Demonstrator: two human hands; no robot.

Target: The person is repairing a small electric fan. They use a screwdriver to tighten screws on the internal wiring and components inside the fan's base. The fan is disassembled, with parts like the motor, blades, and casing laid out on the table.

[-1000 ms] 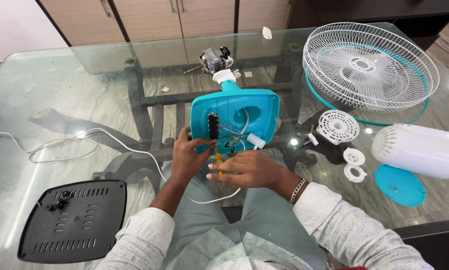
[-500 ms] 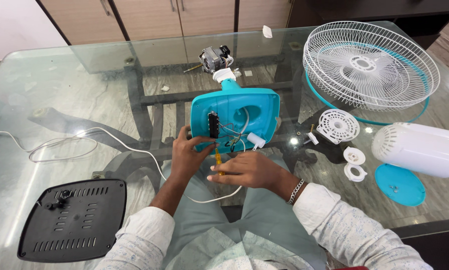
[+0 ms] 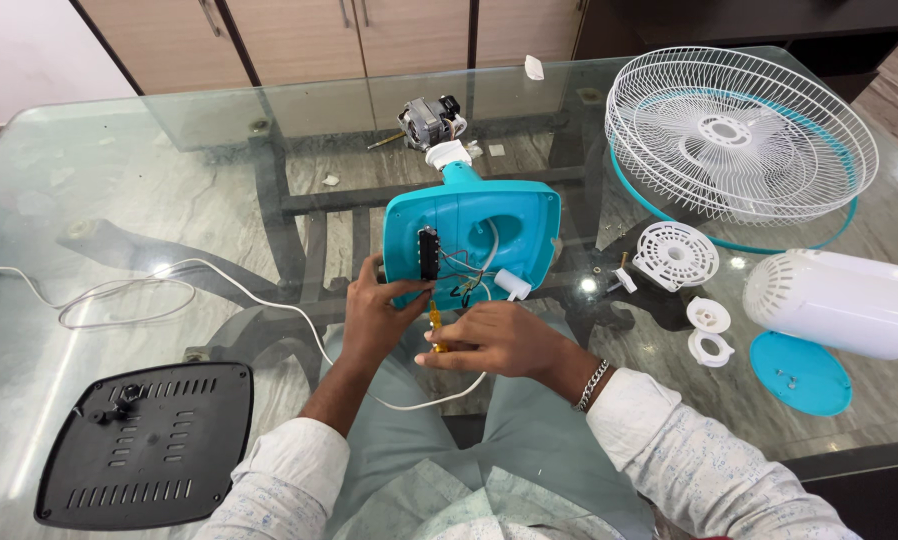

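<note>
At frame centre, the left hand (image 3: 374, 318) grips the teal fan base (image 3: 474, 240), the right hand (image 3: 494, 338) pinches a yellow screwdriver (image 3: 435, 328), wire grille (image 3: 739, 135) upper right, black plate (image 3: 149, 445) lower left.

A glass-topped table (image 3: 119, 190) is reflecting bright light; wooden cabinet doors (image 3: 369, 30) are standing beyond it, a white wall (image 3: 29, 50) showing far left.

Grille (image 3: 739, 135) right of base (image 3: 472, 240); plate (image 3: 147, 455) left.
</note>
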